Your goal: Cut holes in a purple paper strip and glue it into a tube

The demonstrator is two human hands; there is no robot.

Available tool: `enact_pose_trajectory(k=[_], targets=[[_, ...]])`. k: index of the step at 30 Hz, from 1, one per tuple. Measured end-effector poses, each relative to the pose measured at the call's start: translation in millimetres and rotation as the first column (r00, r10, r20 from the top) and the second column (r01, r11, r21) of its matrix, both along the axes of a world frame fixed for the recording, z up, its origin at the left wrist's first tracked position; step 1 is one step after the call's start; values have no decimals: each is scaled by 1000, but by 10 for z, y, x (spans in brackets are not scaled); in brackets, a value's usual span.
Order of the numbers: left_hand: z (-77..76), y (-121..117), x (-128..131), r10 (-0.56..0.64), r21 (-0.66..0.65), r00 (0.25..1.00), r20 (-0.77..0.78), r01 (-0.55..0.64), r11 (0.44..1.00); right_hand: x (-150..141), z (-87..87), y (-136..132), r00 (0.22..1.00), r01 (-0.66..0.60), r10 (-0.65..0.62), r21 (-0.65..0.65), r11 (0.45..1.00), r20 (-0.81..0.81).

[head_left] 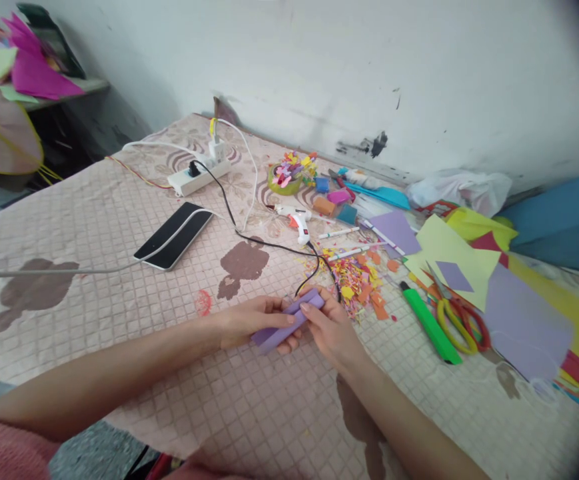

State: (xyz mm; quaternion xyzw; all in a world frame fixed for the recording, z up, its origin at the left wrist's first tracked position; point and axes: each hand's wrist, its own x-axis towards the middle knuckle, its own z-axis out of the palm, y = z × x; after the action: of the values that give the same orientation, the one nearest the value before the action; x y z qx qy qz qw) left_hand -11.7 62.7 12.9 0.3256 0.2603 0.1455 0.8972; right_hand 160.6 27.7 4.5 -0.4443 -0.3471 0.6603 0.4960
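Between my two hands is a folded strip of purple paper [289,321], held over the near part of the table. My left hand [255,321] grips its lower left end, thumb on top and fingers beneath. The upper right end is pinched by my right hand [330,327]. A white hot glue gun [298,223] lies beyond my hands, its black cord running close behind them. Small paper scraps [354,280] in yellow, orange and pink are spread just past my right hand.
To the right lie a green cutter [430,323], yellow-and-red scissors [456,320] and purple paper sheets [524,323]. At left are a black-screened phone [175,235] and a white power strip [199,177] with cables. A bowl of paper pieces [284,183] sits near the wall.
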Motion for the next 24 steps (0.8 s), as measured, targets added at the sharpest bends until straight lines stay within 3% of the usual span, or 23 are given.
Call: enact_pose_trajectory(k=[9, 13, 15, 16, 17, 20, 24], targets=[[-30, -14, 6, 25, -53, 1000, 8, -25, 998, -12, -23, 9, 999, -11, 9, 42, 999, 46], [25, 8, -24, -26, -63, 1000, 0, 26, 998, 42, 10, -13, 989, -56, 43, 85, 995, 143], [66, 50, -60, -12, -58, 1000, -2, 12, 998, 126, 95, 65, 953, -92, 38, 167, 982, 302], [86, 83, -83, 19, -52, 1000, -2, -19, 998, 181, 146, 148, 869, -148, 0, 260, 954, 494], [103, 121, -108, 61, -45, 998, 0, -61, 997, 241, 195, 262, 717, -184, -121, 353, 917, 687], [118, 257, -180, 244, -35, 970, 3, -244, 969, 401, 279, 762, 552, -154, -277, 422, 893, 786], [67, 399, -230, 385, -56, 923, -23, -386, 921, 427, 194, 1479, 339, -205, -261, 342, 917, 904]])
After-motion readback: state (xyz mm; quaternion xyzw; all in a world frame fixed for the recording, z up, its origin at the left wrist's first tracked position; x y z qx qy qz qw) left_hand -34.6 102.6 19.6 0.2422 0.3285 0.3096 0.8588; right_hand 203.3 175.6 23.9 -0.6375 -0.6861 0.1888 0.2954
